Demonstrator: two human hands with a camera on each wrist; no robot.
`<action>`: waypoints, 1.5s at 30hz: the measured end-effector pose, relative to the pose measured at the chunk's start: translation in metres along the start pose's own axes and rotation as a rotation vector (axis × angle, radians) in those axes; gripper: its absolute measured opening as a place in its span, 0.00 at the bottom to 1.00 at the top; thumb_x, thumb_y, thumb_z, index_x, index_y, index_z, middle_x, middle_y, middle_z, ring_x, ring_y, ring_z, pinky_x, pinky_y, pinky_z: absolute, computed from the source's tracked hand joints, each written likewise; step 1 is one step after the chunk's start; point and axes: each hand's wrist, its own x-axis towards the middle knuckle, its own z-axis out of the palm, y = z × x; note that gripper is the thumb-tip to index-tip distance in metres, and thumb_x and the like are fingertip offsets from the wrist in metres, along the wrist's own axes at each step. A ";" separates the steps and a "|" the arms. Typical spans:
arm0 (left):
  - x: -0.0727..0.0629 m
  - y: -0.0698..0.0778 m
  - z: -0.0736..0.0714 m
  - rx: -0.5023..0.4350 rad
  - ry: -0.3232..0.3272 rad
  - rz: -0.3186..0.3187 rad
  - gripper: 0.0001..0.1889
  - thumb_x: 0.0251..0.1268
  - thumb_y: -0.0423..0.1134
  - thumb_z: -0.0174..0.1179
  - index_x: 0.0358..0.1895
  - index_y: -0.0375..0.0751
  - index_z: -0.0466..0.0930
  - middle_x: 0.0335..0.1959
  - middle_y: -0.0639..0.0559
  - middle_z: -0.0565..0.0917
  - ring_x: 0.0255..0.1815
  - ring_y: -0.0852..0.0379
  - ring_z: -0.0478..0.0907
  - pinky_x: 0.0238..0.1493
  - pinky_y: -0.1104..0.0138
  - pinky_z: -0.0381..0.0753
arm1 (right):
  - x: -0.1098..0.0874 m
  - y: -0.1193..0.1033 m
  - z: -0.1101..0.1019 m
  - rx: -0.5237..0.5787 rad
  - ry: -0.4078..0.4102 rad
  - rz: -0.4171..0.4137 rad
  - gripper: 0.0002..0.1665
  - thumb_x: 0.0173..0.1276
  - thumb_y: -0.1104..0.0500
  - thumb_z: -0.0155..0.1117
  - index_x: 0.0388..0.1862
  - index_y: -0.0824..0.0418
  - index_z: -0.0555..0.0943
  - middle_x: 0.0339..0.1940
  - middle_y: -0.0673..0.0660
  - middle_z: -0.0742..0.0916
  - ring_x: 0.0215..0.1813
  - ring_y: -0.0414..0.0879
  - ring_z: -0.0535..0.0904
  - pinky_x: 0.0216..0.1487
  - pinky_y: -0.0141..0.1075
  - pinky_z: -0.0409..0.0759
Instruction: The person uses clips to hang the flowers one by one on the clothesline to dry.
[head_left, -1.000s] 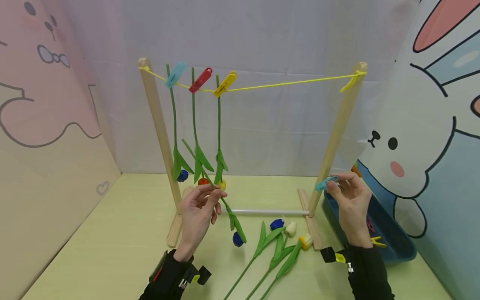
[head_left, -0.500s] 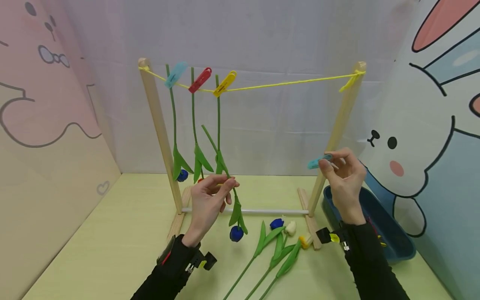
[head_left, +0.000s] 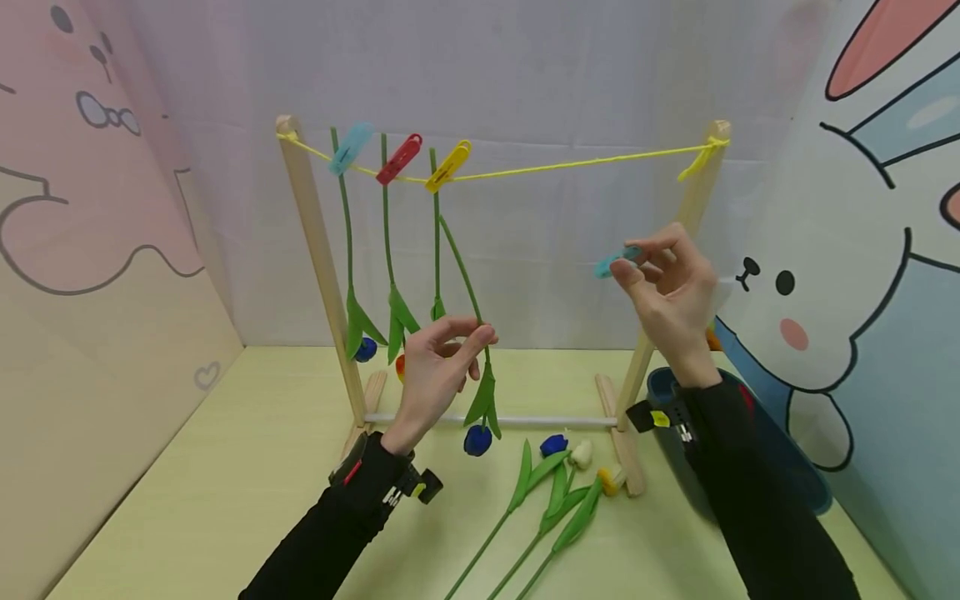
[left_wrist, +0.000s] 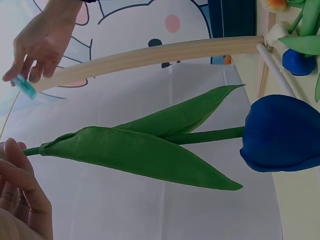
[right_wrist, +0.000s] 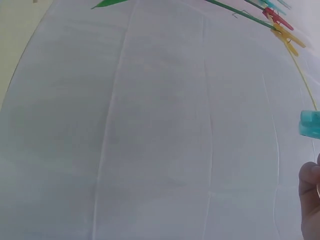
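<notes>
My left hand (head_left: 442, 367) pinches the stem of a blue artificial tulip (left_wrist: 280, 134), whose bloom hangs down and whose stem end points up below the yellow string (head_left: 570, 167). In the head view my right hand (head_left: 670, 292) pinches a light blue clothespin (head_left: 617, 262) between thumb and fingertips, right of the tulip and lower than the string. Three tulips hang upside down at the string's left part, under a light blue clothespin (head_left: 351, 149), a red clothespin (head_left: 400, 159) and a yellow clothespin (head_left: 448, 166). The left hand partly covers the blooms of the hanging ones.
Two wooden posts (head_left: 318, 267) hold the string, joined low by a white rod (head_left: 555, 422). Three tulips lie on the table, with a blue bloom (head_left: 553, 445), a white bloom (head_left: 582, 454) and a yellow-white one (head_left: 609, 482). A dark blue bin (head_left: 813, 492) stands right, partly behind my forearm.
My left hand has moved up and right with the blue tulip, its stem swinging more upright. The right hand has risen and moved left with the light blue clothespin, away from the bin.
</notes>
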 end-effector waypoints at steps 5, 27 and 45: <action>0.012 -0.016 0.001 0.033 -0.017 0.001 0.12 0.71 0.44 0.63 0.52 0.45 0.85 0.42 0.48 0.90 0.18 0.57 0.76 0.17 0.68 0.67 | 0.022 -0.008 0.015 -0.100 -0.046 -0.055 0.23 0.64 0.62 0.74 0.39 0.82 0.74 0.34 0.42 0.81 0.33 0.34 0.84 0.34 0.26 0.79; 0.058 -0.047 0.000 0.145 -0.035 -0.025 0.15 0.70 0.48 0.63 0.55 0.48 0.84 0.47 0.50 0.89 0.19 0.55 0.78 0.27 0.65 0.80 | 0.088 -0.020 0.065 -0.184 -0.087 -0.058 0.13 0.61 0.71 0.73 0.35 0.78 0.76 0.29 0.35 0.81 0.22 0.34 0.75 0.24 0.24 0.73; 0.077 0.050 0.019 0.218 0.043 -0.071 0.09 0.69 0.35 0.64 0.45 0.31 0.86 0.38 0.36 0.89 0.13 0.60 0.75 0.22 0.70 0.79 | 0.115 -0.034 0.089 -0.122 -0.131 0.225 0.06 0.64 0.65 0.73 0.30 0.58 0.83 0.29 0.47 0.80 0.24 0.41 0.80 0.29 0.31 0.73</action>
